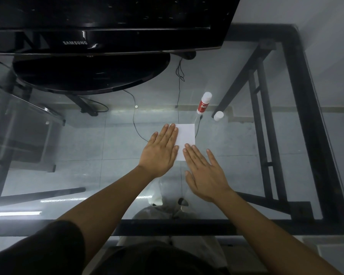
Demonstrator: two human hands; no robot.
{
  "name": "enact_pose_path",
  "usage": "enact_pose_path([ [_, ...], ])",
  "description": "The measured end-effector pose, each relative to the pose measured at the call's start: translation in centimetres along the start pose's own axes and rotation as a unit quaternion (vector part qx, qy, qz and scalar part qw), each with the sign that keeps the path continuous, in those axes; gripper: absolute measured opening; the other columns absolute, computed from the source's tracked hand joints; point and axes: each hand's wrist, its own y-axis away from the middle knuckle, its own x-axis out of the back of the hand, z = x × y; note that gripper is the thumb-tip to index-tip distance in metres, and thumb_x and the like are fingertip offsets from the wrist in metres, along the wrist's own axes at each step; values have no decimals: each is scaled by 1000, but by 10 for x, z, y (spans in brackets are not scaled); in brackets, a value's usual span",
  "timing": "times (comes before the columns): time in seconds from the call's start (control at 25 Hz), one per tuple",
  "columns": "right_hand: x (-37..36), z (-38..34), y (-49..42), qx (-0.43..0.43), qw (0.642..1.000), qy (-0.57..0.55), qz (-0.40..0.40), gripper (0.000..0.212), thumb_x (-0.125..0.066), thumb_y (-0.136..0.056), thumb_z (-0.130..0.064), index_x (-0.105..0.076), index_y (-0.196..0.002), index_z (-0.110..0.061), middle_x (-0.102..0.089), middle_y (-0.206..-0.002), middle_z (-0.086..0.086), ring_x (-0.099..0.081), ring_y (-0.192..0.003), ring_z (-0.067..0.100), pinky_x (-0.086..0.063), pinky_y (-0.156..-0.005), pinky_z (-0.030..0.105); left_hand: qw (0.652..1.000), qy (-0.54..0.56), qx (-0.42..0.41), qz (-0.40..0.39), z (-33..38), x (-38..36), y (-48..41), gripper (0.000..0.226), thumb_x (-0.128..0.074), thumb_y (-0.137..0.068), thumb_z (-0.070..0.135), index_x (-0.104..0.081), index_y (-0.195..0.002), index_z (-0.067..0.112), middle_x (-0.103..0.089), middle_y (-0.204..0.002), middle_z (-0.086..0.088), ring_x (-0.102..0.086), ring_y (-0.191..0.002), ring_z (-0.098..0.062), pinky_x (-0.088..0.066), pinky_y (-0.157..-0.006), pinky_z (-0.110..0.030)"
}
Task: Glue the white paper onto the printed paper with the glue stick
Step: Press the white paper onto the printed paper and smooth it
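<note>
A white paper lies flat on the glass table. My left hand rests palm-down on its left part, fingers stretched out and held together. My right hand lies palm-down over its lower right corner, fingers flat. Neither hand holds anything. No printed paper shows; whatever is under the white sheet is hidden. The red-and-white glue stick stands uncapped behind the paper. Its white cap sits apart, just to its right.
A black monitor with its round base fills the back left of the glass table. The black table frame runs along the right and front edges. Cables show near the paper's far-left side.
</note>
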Motion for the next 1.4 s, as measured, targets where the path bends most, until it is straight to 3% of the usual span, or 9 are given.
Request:
enact_pose_path([
  [0.44, -1, 7, -18, -25, 997, -64, 21, 57, -11, -93, -42, 19, -137, -21, 19, -147, -3, 21, -135, 11, 18, -108, 31, 1000, 2, 0, -2, 0, 0, -1, 62, 5, -91, 45, 5, -144, 13, 0, -157, -5, 13, -138, -12, 4, -113, -33],
  [0.64, -4, 23, -4, -32, 998, -46, 33, 56, -14, -92, -40, 12, -138, -20, 9, -149, -3, 7, -140, 13, 12, -109, 35, 1000, 1, 4, -1, 0, -2, -1, 63, 6, -90, 46, 5, -144, 13, 0, -157, -5, 12, -139, -14, 3, -114, -34],
  [0.88, -1, 13, -33, -32, 998, -45, 39, 56, -10, -94, -40, 19, -137, -20, 16, -150, -2, 19, -135, 11, 14, -109, 33, 1000, 1, 1, -3, 0, -1, -2, 63, 6, -90, 46, 5, -144, 13, 1, -157, -5, 13, -138, -13, 4, -113, -33],
  [1.4, 7, 32, -41, -60, 997, -25, 43, 57, -15, -95, -37, 7, -143, -16, 2, -156, 1, 7, -141, 15, 13, -109, 35, 1000, 1, 1, 10, 0, -4, -1, 58, -4, -95, 42, 1, -145, 13, -5, -156, -6, 9, -139, -13, 1, -114, -34],
])
